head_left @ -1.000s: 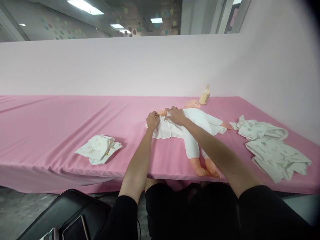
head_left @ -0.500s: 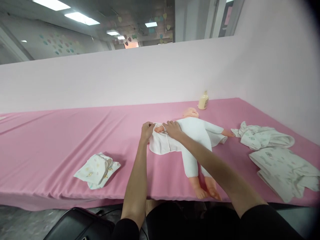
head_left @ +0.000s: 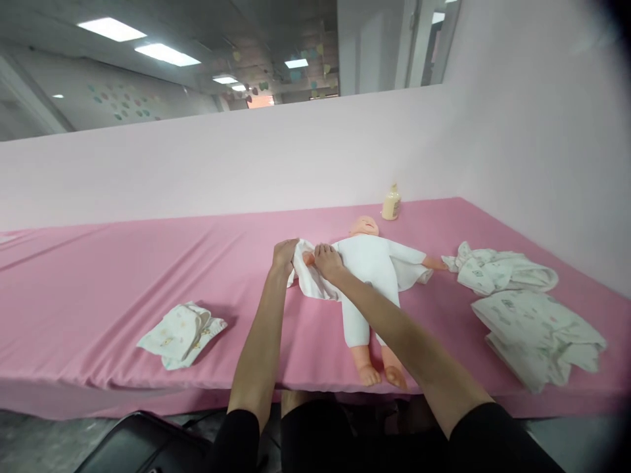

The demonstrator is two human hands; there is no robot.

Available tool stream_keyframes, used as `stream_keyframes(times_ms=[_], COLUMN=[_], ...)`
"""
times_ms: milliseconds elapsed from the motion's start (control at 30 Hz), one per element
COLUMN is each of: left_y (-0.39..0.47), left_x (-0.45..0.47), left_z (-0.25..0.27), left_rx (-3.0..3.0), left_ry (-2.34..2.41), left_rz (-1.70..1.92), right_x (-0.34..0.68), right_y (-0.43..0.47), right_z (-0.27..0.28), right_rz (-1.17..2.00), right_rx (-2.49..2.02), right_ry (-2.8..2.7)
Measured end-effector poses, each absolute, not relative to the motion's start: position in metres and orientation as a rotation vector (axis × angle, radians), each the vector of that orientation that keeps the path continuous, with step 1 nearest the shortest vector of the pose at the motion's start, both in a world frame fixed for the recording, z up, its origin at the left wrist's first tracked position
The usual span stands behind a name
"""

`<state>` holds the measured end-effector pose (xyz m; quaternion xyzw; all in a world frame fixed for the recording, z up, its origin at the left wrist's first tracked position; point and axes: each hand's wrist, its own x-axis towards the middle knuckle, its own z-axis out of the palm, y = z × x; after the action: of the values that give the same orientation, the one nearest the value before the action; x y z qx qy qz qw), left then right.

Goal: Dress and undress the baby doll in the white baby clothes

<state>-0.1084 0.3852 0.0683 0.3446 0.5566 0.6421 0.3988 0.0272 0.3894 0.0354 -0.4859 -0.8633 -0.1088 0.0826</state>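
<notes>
A baby doll (head_left: 365,257) with a white body lies on its back on the pink cloth-covered table, head at the far side and feet near the front edge. A white baby garment (head_left: 315,285) is spread beneath it and out to both sides. My left hand (head_left: 284,255) is closed on the garment's edge, holding it raised beside the doll's hand (head_left: 308,258). My right hand (head_left: 327,261) is wrapped round the doll's arm near the wrist, its fingers bent over it. The palm side of both hands is hidden.
A folded patterned cloth (head_left: 182,334) lies on the left of the pink sheet (head_left: 98,282). Two crumpled patterned cloths, one farther (head_left: 507,268) and one nearer (head_left: 539,332), lie to the right. A pump bottle (head_left: 391,203) stands by the white wall (head_left: 221,164).
My left hand has pulled the garment's edge up, and the cloth has bunched beside the doll's hand. My right hand has shifted along the doll's arm towards its wrist. The view has turned slightly.
</notes>
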Motion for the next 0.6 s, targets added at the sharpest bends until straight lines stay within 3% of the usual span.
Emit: stream_keyframes(times_ms=[400, 600], left_y=[0.371, 0.368], left_x=[-0.104, -0.107], left_z=[0.064, 0.058], left_rx=[1.09, 1.513], left_ry=[1.473, 1.683], left_rz=[1.639, 1.623], right_x=[0.048, 0.043], right_y=[0.383, 0.378], right_z=[0.04, 0.039], right_rz=[-0.287, -0.311], right_rx=[-1.388, -1.415], right_ry=[-2.602, -2.615])
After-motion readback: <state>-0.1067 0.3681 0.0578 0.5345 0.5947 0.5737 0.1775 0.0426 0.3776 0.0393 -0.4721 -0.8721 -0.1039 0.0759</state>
